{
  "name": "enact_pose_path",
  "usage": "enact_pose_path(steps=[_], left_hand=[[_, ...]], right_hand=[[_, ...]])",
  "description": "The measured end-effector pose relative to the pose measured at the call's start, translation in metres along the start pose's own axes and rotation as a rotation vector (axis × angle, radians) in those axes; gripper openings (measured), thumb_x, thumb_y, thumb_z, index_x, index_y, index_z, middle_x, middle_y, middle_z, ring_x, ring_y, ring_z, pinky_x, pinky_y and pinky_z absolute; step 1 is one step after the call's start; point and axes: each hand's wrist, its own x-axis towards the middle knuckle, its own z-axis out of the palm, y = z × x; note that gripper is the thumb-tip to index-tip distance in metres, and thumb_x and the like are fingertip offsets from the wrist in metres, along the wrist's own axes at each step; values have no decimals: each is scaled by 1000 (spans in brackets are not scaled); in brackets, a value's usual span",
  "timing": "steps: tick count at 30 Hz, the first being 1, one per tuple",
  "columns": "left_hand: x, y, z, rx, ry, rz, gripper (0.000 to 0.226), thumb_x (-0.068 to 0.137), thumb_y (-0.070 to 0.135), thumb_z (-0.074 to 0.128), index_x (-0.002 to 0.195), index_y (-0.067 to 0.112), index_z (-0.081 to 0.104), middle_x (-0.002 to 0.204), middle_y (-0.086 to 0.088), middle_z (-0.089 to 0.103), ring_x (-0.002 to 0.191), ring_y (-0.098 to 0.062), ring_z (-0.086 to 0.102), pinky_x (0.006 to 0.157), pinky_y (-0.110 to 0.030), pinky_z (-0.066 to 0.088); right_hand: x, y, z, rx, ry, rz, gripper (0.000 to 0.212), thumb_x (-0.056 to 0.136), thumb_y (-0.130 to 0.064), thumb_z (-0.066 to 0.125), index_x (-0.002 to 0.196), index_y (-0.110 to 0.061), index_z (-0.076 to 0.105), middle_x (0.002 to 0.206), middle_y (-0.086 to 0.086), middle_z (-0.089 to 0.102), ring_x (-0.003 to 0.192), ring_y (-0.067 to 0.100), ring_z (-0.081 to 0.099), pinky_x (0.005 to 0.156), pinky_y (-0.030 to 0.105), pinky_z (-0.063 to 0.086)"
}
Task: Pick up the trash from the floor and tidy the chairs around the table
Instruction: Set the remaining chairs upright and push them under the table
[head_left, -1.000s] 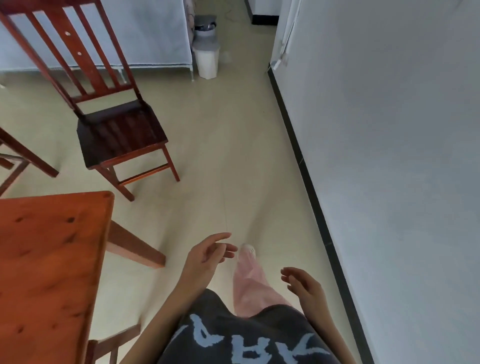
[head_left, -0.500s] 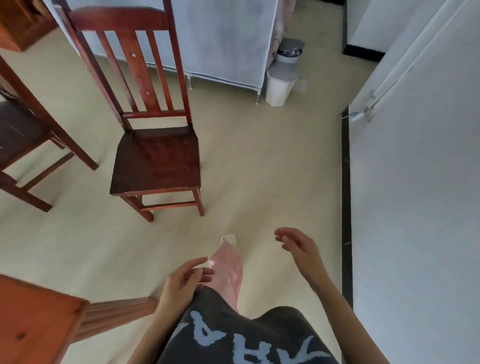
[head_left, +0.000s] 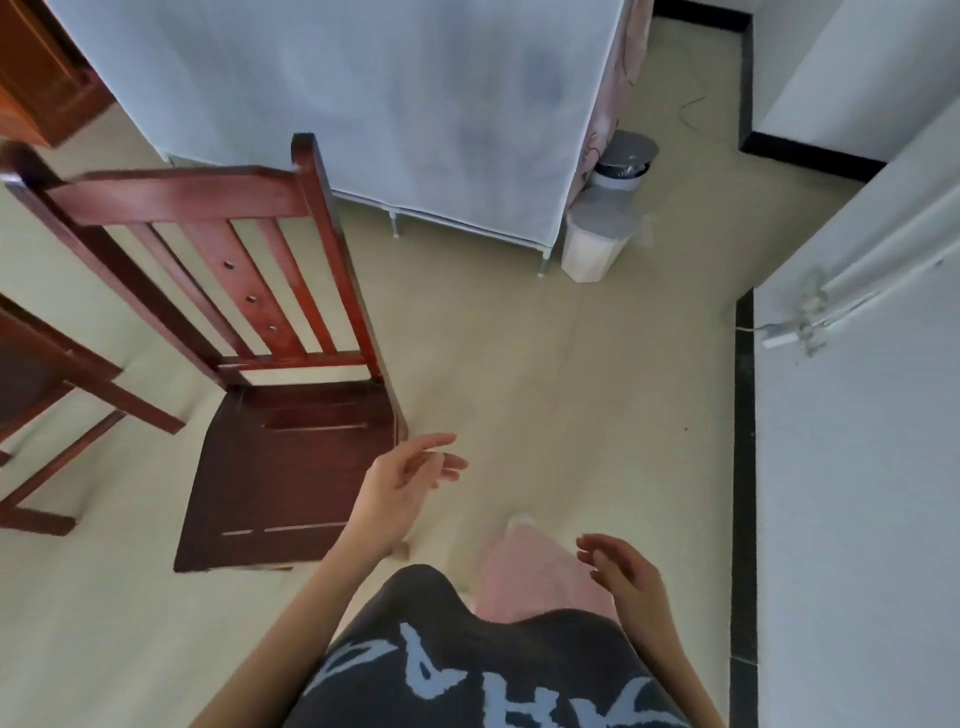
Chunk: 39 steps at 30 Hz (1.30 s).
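Note:
A dark red wooden chair (head_left: 270, 457) with a slatted back stands on the pale floor at centre left, its seat facing me. My left hand (head_left: 402, 480) hovers open just past the seat's right edge, fingers spread, holding nothing. My right hand (head_left: 623, 569) hangs open lower right, above my pink trouser leg, also empty. Part of a second wooden chair (head_left: 47, 384) shows at the left edge. No trash is visible on the floor. The table is out of view.
A white fabric-covered cabinet (head_left: 363, 104) on thin legs fills the back. Beside it stand a white lidded bin (head_left: 597, 239) and a second, silver-lidded bin (head_left: 626, 161). A white wall (head_left: 857, 467) with black skirting runs along the right.
I have walked forward; the chair has come much closer and the table has left the view. My left hand has risen beside the chair seat, and my right hand has dropped lower.

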Motion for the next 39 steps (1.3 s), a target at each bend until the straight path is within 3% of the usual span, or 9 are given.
enact_pose_path(steps=[5,10,15,20,25,29,32,39], left_hand=[[102,12,12,-31,81,-86,29,93,4,44,99,27,61,83,14,74,80,-9,69,73,-17,53],[179,29,20,-156,280,-202,30,92,1,45,99,23,64,86,1,75,80,-19,70,76,-31,53],[248,57,16,-201,385,-264,30,92,1,46,96,26,62,80,8,76,77,-14,71,70,-18,54],[338,74,-17,-234,501,-277,29,92,5,46,97,28,63,84,7,75,79,-15,70,77,-28,53],[429,111,-69,-261,567,-167,27,93,7,46,99,28,61,85,3,74,82,-9,69,75,-17,52],[472,138,-109,-328,696,-147,25,93,7,44,102,25,59,92,0,71,82,-7,67,76,-15,51],[487,144,-137,-363,824,-141,26,93,6,45,100,27,59,91,-1,71,81,-8,68,75,-15,51],[496,138,-187,-470,1261,-222,27,92,5,46,103,24,62,85,5,75,83,-11,69,73,-15,52]], right_hand=[[149,-68,-8,-56,-105,-64,30,90,-6,51,87,-33,64,93,-11,70,89,8,67,88,39,54],[296,-177,-10,-151,-309,-212,33,90,-4,51,86,-34,63,94,-10,70,87,4,67,88,36,53],[403,-280,15,-150,-469,-288,26,91,-3,50,90,-23,66,98,0,71,89,7,67,86,32,52],[490,-325,64,-227,-569,-296,22,91,-6,52,93,-22,67,96,-4,71,89,8,66,88,34,52],[551,-359,121,-371,-673,-320,26,89,-6,53,86,-28,66,89,-9,71,85,9,67,85,38,55],[584,-407,161,-533,-809,-373,29,91,-9,51,85,-35,62,91,-15,67,85,6,66,85,30,54],[604,-444,200,-575,-899,-367,28,90,-8,50,85,-31,64,91,-12,69,83,2,65,83,28,54],[632,-518,334,-755,-1274,-457,31,89,-3,50,81,-29,65,89,-7,70,86,12,66,82,30,53]])
